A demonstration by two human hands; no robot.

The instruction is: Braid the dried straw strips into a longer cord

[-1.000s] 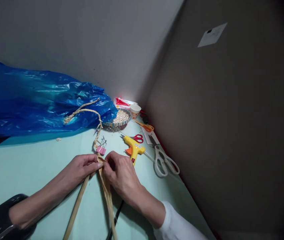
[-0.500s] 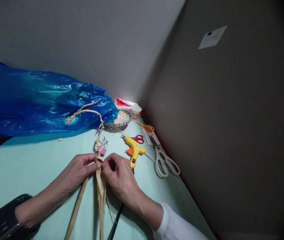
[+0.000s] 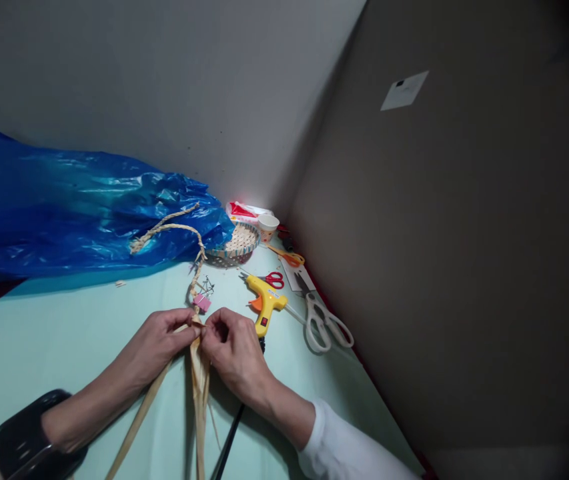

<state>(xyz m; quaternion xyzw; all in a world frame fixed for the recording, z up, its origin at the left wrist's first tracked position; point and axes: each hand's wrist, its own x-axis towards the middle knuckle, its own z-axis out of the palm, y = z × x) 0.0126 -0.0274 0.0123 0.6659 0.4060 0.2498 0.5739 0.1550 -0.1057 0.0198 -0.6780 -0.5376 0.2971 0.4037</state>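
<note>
My left hand (image 3: 157, 341) and my right hand (image 3: 231, 347) meet over a light green table (image 3: 54, 333), both pinching the tan husk strips (image 3: 198, 387) where they join a braided cord (image 3: 195, 267). The fingers of each hand are closed on the strips. The loose strips trail back toward me, one going left under my left forearm. The finished braid curves away over the table to the blue plastic sheet (image 3: 64, 207). A pink binder clip (image 3: 202, 303) sits on the braid just beyond my fingertips.
A yellow glue gun (image 3: 263, 303) lies right of my hands, its black cord (image 3: 229, 440) running under my right wrist. White scissors (image 3: 321, 323), red scissors (image 3: 274, 279), orange scissors (image 3: 289, 256), a woven basket (image 3: 237, 243) and a paper cup (image 3: 267, 225) lie toward the corner walls.
The loose strips have swung from slanting right to hanging nearly straight toward me. My hands stay pinched at the braid's end, shifted slightly left.
</note>
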